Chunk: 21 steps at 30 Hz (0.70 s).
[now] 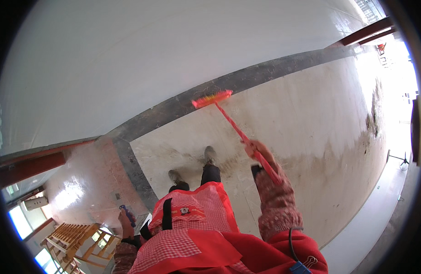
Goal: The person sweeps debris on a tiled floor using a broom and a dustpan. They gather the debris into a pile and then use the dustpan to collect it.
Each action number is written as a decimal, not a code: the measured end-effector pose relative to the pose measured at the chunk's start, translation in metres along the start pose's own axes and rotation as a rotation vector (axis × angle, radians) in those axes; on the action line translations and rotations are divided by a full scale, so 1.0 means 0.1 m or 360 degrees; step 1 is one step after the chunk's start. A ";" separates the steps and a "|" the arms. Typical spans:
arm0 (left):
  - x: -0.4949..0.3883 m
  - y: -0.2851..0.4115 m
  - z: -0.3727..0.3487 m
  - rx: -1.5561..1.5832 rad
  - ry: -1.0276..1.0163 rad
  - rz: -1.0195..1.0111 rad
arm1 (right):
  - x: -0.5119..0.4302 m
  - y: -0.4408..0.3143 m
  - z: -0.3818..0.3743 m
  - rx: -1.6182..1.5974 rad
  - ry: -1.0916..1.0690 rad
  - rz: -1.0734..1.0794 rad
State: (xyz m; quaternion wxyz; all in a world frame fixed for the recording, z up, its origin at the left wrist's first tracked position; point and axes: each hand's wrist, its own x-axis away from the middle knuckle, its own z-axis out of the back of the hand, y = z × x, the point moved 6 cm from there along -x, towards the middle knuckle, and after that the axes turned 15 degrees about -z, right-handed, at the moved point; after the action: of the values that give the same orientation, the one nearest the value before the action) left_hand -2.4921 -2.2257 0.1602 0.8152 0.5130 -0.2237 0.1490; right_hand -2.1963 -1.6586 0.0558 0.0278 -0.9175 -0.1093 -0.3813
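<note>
My right hand (pixel 260 152) grips the red handle of a broom (pixel 238 132), whose end runs back along my forearm. The broom's pink-red head (pixel 212 99), with some yellow in it, is at the dark border strip of the floor (pixel 262 74), beside the white wall. Low on the left, my left hand (pixel 125 222) is closed around a dark blue handle-like object (pixel 129 215). What this object belongs to is mostly hidden by my body and apron (pixel 200 202).
Brown dirt smears mark the pale floor (pixel 299 113) around my shoes (pixel 209 154) and to the right. A wooden railing (pixel 71 239) stands at lower left, near a reddish floor area (pixel 90 174). A doorway with a dark red frame (pixel 366 31) opens at upper right.
</note>
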 end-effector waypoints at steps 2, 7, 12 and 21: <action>-0.02 0.01 -0.33 -0.0075 -0.0083 0.0043 | 0.53 0.46 0.34 -0.0166 0.0011 -0.0107; -0.18 0.19 -1.20 -0.0006 -0.0302 -0.0025 | 1.79 1.61 0.76 -0.1027 0.0175 -0.0322; -0.18 0.40 -1.61 -0.0013 -0.0379 -0.0112 | 2.26 1.68 0.72 -0.0787 0.0524 -0.0330; -0.07 0.42 -1.15 -0.0075 -0.0172 -0.0102 | 0.83 -0.53 0.24 -0.0013 0.0106 0.0053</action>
State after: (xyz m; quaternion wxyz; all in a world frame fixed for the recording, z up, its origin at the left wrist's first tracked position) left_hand -2.4934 -2.1038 0.1466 0.8181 0.5080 -0.2543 0.0896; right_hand -2.1348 -1.5888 0.0960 0.0339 -0.9062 -0.0915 -0.4115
